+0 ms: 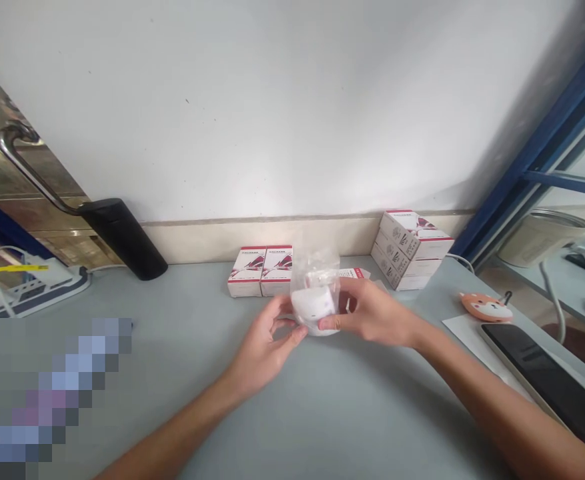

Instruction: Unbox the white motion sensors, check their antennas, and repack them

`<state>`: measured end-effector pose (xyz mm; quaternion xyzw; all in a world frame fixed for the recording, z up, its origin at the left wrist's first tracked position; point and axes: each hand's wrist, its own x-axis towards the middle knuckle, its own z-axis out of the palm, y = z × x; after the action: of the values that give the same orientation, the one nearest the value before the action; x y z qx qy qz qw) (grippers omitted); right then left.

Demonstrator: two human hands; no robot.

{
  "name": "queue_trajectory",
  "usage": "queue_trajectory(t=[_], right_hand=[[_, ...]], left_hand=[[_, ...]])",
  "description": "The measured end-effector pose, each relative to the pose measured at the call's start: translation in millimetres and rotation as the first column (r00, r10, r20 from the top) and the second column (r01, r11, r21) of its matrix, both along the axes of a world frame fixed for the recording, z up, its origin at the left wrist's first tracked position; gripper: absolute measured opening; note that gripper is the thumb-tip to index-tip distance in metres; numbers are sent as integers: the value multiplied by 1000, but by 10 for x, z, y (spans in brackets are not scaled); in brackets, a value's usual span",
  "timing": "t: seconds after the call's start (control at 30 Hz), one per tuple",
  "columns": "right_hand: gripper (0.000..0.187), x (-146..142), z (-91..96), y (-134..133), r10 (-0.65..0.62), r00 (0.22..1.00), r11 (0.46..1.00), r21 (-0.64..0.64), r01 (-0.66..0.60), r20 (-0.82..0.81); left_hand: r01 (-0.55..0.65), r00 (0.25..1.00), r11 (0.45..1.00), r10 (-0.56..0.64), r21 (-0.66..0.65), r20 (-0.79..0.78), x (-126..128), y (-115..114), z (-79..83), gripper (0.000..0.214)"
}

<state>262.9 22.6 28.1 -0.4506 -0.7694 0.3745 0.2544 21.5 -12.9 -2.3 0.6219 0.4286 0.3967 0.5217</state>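
A rounded white object (315, 305) in a clear plastic bag (317, 263) is in front of me at mid-table. The bag's crumpled top stands up above it. My left hand (265, 343) is curled against its left side, with the thumb at the lower front. From the right, my right hand (375, 312) grips it, thumb on the front and fingers partly hidden behind. Just behind the bag, another white and red box (355, 273) shows in part. Two small white and red boxes (246, 272) lie side by side to the left of it.
More such boxes (415, 250) are stacked at the back right against the wall. On the right lie an orange animal-faced item (485, 307) and a black-screened phone (547, 380). A black cylinder (125, 239) and a power strip (57, 287) stand at the left.
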Motion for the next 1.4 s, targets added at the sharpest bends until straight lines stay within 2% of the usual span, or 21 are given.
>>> queue_trajectory(t=[0.13, 0.27, 0.33, 0.43, 0.53, 0.6, 0.67, 0.73, 0.8, 0.87, 0.93, 1.0, 1.07, 1.13, 1.2, 1.27, 1.33, 1.4], right_hand=[[38, -11, -38, -12, -10, 986, 997, 75, -2, 168], [40, -32, -67, -25, 27, 963, 990, 127, -64, 269], [40, -40, -71, -32, 33, 942, 984, 153, -88, 333], [31, -64, -91, -43, 38, 901, 975, 184, -129, 432], [22, -103, -130, -53, 9, 862, 970, 204, -130, 507], [22, -130, -152, -61, -20, 833, 969, 216, -120, 553], [27, -154, -166, -70, -11, 826, 971, 202, -125, 564], [32, -173, -178, -82, 40, 849, 977, 157, -142, 526], [31, -186, -200, -96, 81, 878, 982, 114, -151, 471], [26, -190, -230, -107, 91, 899, 984, 102, -148, 429], [23, -182, -256, -110, 101, 920, 983, 106, -152, 380], [25, -163, -259, -103, 127, 940, 982, 92, -164, 316], [32, -135, -229, -85, 147, 957, 985, 56, -166, 252], [41, -101, -167, -64, 121, 973, 990, 49, -133, 196], [48, -67, -94, -51, 41, 990, 993, 102, -55, 137], [49, -42, -35, -49, -72, 995, 981, 184, 59, 62], [46, -41, -13, -55, -182, 983, 954, 235, 185, -34], [40, -75, -41, -64, -231, 963, 940, 225, 258, -138]], left_hand=[[37, 999, 997, -34, 71, -34, -16, 12, -39, 56], [38, 976, 989, -6, 144, -216, -106, 140, -108, 40], [65, 945, 990, -22, 124, -326, -152, 207, -146, 39], [63, 906, 991, -8, 117, -424, -178, 246, -179, 40], [30, 911, 986, 40, 163, -411, -152, 223, -171, 47], [38, 949, 986, 16, 165, -315, -124, 204, -153, 60], [70, 980, 989, -44, 130, -196, -103, 197, -142, 68], [84, 985, 993, -71, 77, -157, -93, 196, -149, 65], [65, 973, 997, -56, 36, -223, -93, 192, -162, 62], [32, 948, 999, -16, 44, -317, -98, 181, -165, 61], [6, 939, 998, 16, 61, -344, -97, 167, -145, 60], [-12, 961, 999, 23, 41, -275, -86, 156, -107, 57], [-27, 993, 999, 23, -31, -114, -64, 153, -64, 52], [-45, 995, 990, 56, -130, 84, -46, 163, -26, 47], [-42, 954, 969, 111, -243, 277, -47, 187, 6, 45], [-42, 879, 937, 200, -347, 434, -74, 225, 34, 43], [-39, 795, 902, 289, -430, 534, -116, 265, 59, 41], [-24, 742, 873, 342, -487, 576, -146, 290, 77, 38]])
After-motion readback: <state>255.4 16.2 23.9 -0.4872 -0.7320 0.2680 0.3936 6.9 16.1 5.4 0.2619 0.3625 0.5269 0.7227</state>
